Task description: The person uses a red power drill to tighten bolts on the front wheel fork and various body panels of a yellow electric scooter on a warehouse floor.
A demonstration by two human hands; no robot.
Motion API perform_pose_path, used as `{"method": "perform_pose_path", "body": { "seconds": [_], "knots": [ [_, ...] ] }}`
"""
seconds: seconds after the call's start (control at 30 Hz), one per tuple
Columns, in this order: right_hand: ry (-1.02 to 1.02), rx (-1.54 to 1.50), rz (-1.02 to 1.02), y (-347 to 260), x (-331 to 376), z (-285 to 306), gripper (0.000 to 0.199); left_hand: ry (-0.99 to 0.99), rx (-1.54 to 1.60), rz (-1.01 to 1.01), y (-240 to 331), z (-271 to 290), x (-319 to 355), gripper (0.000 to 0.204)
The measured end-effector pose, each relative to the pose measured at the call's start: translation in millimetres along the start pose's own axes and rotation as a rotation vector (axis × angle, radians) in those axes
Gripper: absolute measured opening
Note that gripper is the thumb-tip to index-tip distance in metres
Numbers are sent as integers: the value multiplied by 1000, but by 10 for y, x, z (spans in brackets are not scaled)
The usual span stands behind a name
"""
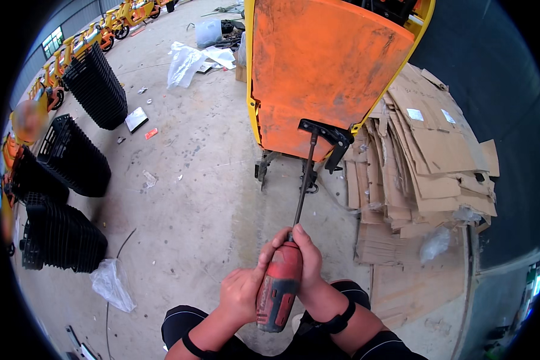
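My left hand and my right hand close around the red and black power driver from either side. The fingers meet near its nose, where a long thin metal bit runs away from me. Its far end reaches a black bracket at the lower edge of an orange panel with dark scuffs. Yellow trim borders that panel on a vehicle body. Whether the bit's tip sits in a screw is too small to tell. The driver's handle and trigger are hidden.
Flattened cardboard is piled at the right beside a dark wall. Stacked black baskets stand at the left, with yellow scooters beyond. Plastic sheeting and a clear bag lie on the concrete floor. A person stands at the far left.
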State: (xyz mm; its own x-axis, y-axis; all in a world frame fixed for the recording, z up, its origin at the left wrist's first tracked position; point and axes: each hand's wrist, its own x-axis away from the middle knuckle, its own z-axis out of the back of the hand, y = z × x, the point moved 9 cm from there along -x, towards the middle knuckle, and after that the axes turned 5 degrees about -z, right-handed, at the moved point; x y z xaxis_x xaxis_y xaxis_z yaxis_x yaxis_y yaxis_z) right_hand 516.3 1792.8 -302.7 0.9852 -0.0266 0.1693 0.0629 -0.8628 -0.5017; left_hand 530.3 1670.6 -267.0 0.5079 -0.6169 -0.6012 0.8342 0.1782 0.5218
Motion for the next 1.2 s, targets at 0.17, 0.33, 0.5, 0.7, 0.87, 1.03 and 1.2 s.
{"method": "perform_pose_path", "body": {
  "seconds": [0.17,0.33,0.5,0.7,0.87,1.03,1.2],
  "knots": [
    [21,39,5,-30,-7,-98,47,19,15,17,-33,45,28,77],
    [32,33,11,-13,-11,-89,48,-9,32,70,-11,109,-23,81],
    [63,56,22,3,-6,-91,45,-22,39,106,-69,107,27,77],
    [-17,-26,17,88,-32,-61,51,-117,62,114,-71,129,-33,77],
    [32,-1,-13,290,50,12,68,-150,241,274,-233,6,83,71],
    [91,243,-17,354,132,178,65,-150,489,460,-397,-205,277,53],
    [174,728,-131,256,262,222,44,-42,1088,682,-349,-431,432,41]
  ]
}}
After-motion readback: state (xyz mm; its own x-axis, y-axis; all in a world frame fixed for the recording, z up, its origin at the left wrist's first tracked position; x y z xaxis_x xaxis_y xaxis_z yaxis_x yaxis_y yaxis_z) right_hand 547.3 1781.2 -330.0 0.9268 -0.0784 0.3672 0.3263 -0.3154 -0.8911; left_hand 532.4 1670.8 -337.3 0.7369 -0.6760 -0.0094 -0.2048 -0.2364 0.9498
